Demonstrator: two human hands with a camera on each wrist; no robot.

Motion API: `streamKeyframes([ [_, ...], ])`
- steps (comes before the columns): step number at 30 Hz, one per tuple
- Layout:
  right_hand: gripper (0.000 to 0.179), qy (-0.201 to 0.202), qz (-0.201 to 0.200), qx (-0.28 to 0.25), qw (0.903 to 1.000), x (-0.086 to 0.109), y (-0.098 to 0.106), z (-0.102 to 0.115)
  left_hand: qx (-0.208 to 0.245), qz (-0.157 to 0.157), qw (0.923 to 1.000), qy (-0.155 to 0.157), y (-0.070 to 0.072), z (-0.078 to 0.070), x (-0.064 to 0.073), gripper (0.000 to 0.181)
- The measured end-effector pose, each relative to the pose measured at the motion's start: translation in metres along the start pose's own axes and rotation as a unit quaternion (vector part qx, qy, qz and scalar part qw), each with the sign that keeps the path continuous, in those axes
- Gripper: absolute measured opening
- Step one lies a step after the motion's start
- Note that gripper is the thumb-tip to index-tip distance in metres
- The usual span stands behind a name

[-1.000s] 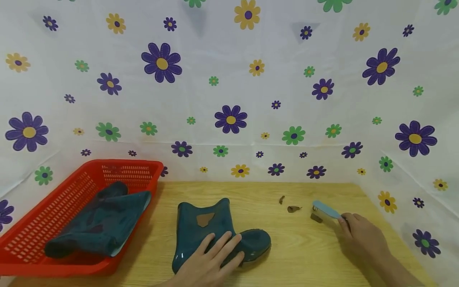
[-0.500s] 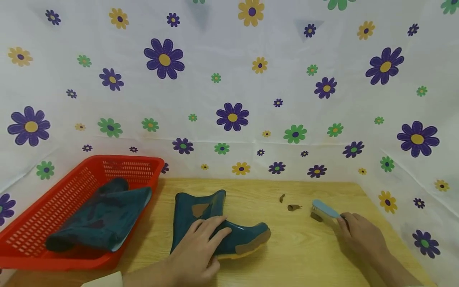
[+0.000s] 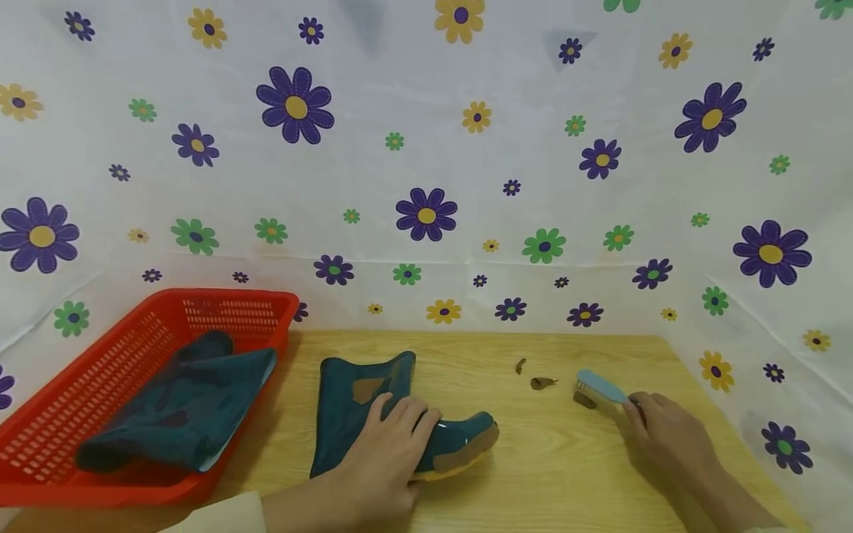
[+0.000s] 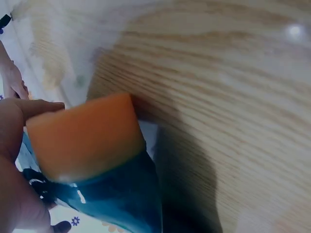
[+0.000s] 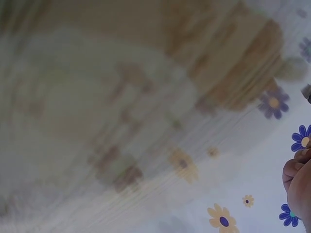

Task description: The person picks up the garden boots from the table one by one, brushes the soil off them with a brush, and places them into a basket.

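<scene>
A dark teal rubber boot (image 3: 460,438) lies on the table with its toe to the right. Brown mud-like patches mark its shaft and the edge of its toe. My left hand (image 3: 389,448) grips it around the ankle, fingers over the top and thumb on the near side. The left wrist view shows its orange sole (image 4: 87,138) close beside the thumb. On the right, my right hand (image 3: 673,431) holds the handle of a light blue brush (image 3: 601,386), bristles down, close over a small brown lump (image 3: 584,400). The brush is barely visible in the right wrist view.
A red plastic basket (image 3: 233,295) stands at the left, with a second dark teal boot (image 3: 186,414) lying in it. Two brown scraps, one of them larger (image 3: 543,383), lie behind the brush's left side. A flower-print sheet (image 3: 373,170) encloses the back and sides.
The boot has turned so its muddy toe edge and sole edge face me. My left hand has gone from spread fingers on top to a grip around the ankle. My right hand stays put.
</scene>
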State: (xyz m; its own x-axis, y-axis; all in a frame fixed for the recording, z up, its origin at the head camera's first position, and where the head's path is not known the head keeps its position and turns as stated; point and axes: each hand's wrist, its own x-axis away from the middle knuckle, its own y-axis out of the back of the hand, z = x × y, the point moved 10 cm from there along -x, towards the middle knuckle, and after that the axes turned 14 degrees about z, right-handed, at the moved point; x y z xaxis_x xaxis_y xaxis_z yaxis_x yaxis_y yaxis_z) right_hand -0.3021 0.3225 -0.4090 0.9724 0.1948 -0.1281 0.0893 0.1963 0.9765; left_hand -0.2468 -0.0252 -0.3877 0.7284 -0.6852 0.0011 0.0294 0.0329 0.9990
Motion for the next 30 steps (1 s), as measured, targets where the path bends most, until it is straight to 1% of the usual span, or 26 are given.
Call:
streamKeyframes([
  [3,0.029,0.003,-0.003,0.004,1.0,0.0,-0.001,0.001,0.015,0.0,0.9999,-0.006,0.001,0.004,-0.001,0.076],
  [8,0.027,0.009,-0.008,0.006,0.9999,-0.002,0.001,0.003,0.062,-0.007,0.9978,-0.025,0.005,0.014,0.003,0.082],
  [13,0.028,0.003,0.008,0.007,0.9999,-0.001,0.0,0.001,0.106,0.015,0.9937,-0.034,0.003,0.022,0.004,0.085],
  [16,0.029,-0.003,0.024,0.007,0.9997,-0.001,-0.004,-0.001,0.135,0.022,0.9897,-0.044,0.002,0.023,0.004,0.082],
  [19,0.029,-0.003,0.029,0.006,0.9996,-0.004,-0.004,0.0,0.157,0.023,0.9855,-0.059,0.004,0.024,0.004,0.077],
  [22,0.029,-0.004,0.028,0.005,0.9996,-0.005,-0.005,0.001,0.178,0.048,0.9798,-0.077,0.002,0.024,0.003,0.075],
  [26,0.028,0.001,0.02,0.006,0.9998,-0.006,-0.004,0.003,0.206,0.102,0.9681,-0.1,-0.007,0.021,0.002,0.073],
  [28,0.028,0.0,0.022,0.005,0.9997,-0.005,-0.005,0.003,0.206,0.122,0.9638,-0.117,-0.013,0.015,0.002,0.074],
  [30,0.028,-0.001,0.026,0.006,0.9996,-0.003,-0.006,0.002,0.198,0.132,0.9624,-0.132,-0.019,0.007,0.002,0.079],
])
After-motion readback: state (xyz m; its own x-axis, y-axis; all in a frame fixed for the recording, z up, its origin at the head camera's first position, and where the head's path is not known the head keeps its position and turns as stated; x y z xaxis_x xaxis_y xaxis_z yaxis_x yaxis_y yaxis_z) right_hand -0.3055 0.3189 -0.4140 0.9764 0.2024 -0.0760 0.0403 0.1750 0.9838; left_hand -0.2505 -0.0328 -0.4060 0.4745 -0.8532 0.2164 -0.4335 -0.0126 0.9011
